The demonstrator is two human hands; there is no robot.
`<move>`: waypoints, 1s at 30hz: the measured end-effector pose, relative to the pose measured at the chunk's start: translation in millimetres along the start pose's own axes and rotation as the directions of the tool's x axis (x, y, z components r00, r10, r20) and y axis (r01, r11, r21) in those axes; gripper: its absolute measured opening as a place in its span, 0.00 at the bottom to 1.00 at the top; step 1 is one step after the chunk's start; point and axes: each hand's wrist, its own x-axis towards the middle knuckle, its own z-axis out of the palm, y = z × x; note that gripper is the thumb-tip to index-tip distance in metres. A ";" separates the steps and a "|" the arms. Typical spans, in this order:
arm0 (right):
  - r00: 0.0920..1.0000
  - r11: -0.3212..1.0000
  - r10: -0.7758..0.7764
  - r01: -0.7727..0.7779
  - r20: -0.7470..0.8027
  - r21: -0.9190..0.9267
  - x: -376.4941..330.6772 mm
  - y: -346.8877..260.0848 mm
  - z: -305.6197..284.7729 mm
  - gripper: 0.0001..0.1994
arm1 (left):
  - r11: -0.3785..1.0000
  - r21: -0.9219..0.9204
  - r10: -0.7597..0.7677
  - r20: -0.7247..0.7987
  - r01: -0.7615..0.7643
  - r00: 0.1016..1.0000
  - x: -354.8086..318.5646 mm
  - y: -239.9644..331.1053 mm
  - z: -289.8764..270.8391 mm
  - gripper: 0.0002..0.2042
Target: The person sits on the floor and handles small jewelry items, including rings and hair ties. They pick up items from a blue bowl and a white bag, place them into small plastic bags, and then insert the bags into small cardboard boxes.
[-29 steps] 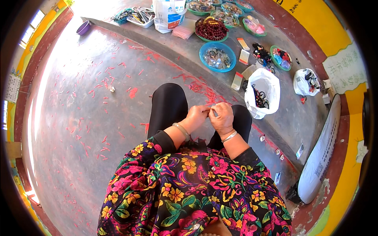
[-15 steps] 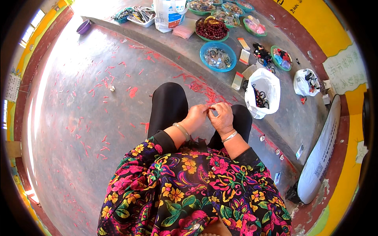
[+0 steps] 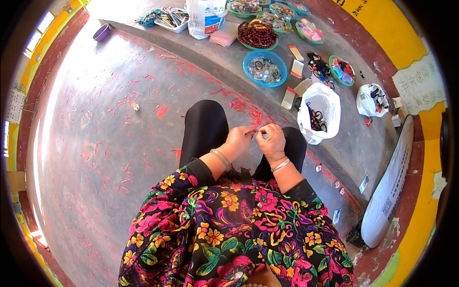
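Note:
Both hands meet in front of my knees, fingertips close together. My left hand (image 3: 239, 142) is closed in a pinch, pointing right. Opposite it, my right hand (image 3: 271, 139) has thumb and forefinger curled together. Whatever they pinch is too small to make out. On the floor just beyond the fingers lie many red scraps (image 3: 253, 114). A white bag (image 3: 330, 100) with dark bands or cords in it stands right of my right hand.
Along the raised step sit a blue basin (image 3: 245, 71) of clear packets, a bowl of dark red beads (image 3: 257, 36), a white tote bag (image 3: 200, 21) and small boxes (image 3: 288, 99). A long pale wrapped object (image 3: 388, 191) lies by the right wall. A purple bowl (image 3: 101, 32) stands far left.
My right hand has moved slightly right, away from the left, leaving a small gap between the fingertips. The left hand has barely moved.

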 end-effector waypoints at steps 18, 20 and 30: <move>0.997 0.998 -0.070 0.069 0.031 0.014 -1.5 -6.9 -1.5 0.06 | 0.988 0.087 0.129 0.000 -0.129 0.992 2.2 -8.1 1.8 0.09; 0.997 0.997 -0.076 0.076 0.033 -0.001 -1.5 -8.0 -2.2 0.07 | 0.976 0.133 0.174 0.007 -0.173 0.985 3.3 -11.1 4.0 0.09; 0.995 0.994 -0.095 0.096 0.023 -0.053 -1.2 -4.1 -0.4 0.05 | 0.957 0.125 0.263 0.012 -0.262 0.965 2.7 -12.3 6.4 0.08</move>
